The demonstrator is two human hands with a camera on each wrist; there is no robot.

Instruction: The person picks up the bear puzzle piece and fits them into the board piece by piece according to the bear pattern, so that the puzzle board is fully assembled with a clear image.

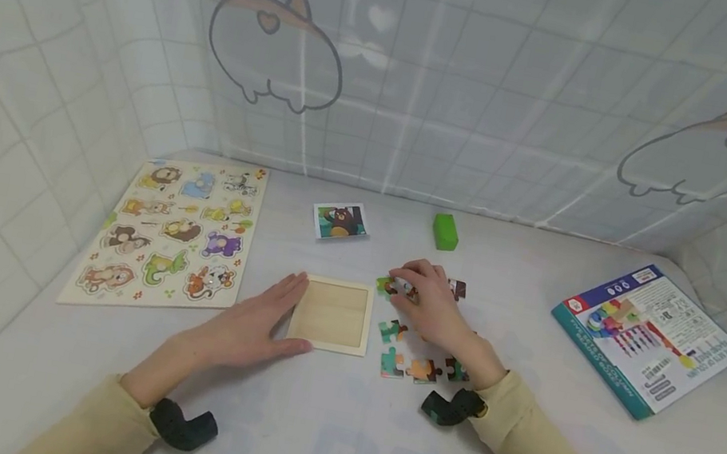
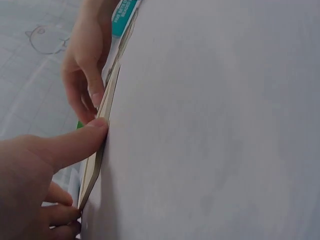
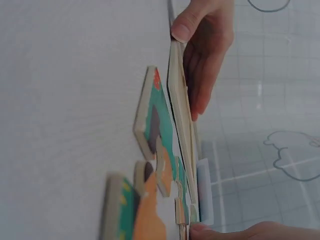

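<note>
A shallow square wooden puzzle tray point(image 1: 332, 315) lies flat, its recess bare. My left hand point(image 1: 255, 321) rests at its left side, fingers straight along the upper left corner and thumb point(image 2: 82, 145) against the near edge. To the tray's right, my right hand point(image 1: 430, 304) bends its fingers down over the loose puzzle pieces and pinches a puzzle piece point(image 1: 405, 287) in the top row. The palm hides some of the pieces. Nearer me lie a teal piece point(image 1: 392, 363) and an orange piece point(image 1: 423, 371); the right wrist view shows a teal corner piece point(image 3: 159, 117) flat on the table.
Behind the tray lies a bear picture card point(image 1: 340, 221), with a green block point(image 1: 446, 232) to its right. An animal puzzle board point(image 1: 172, 234) fills the left side. A boxed set point(image 1: 646, 338) lies at right. A patterned curtain point(image 1: 475, 92) rises behind the table.
</note>
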